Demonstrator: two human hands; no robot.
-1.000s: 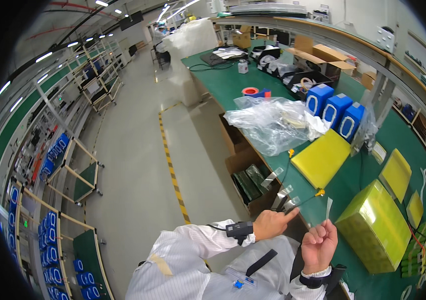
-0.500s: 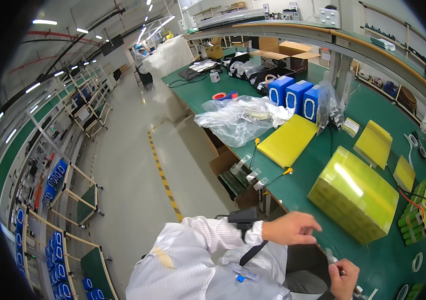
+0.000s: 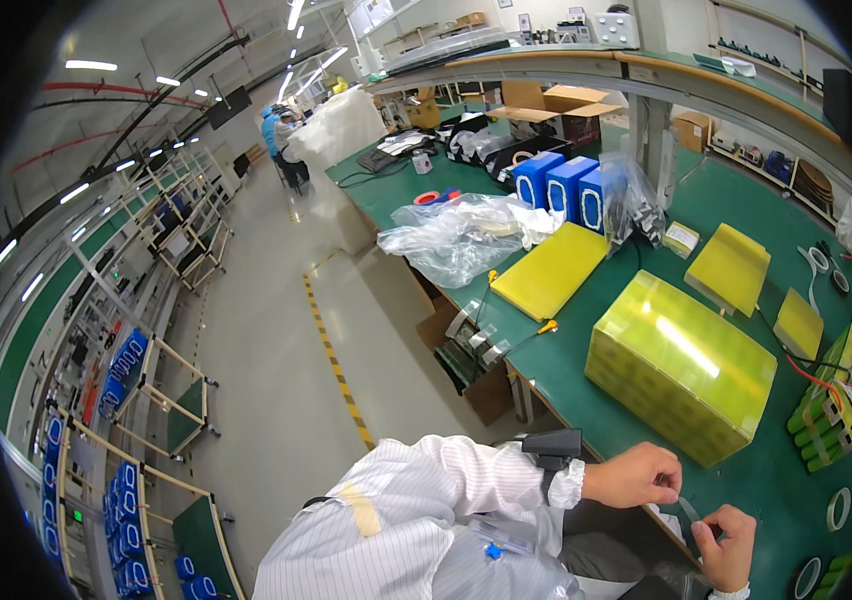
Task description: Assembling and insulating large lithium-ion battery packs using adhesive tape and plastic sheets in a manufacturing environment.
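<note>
strip (image 3: 689,509) looks light, limp, probably sticky — best gripped by its ends. left hand (image 3: 643,475) and right hand (image 3: 729,546) each pinch one end, fingers curled.

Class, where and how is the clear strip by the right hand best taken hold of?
Best pinched at its far end, I'd judge, by the left hand coming from the left: the clear strip is narrow and looks thin, its near end sits at the right hand, and its far end points toward the left hand.
</note>
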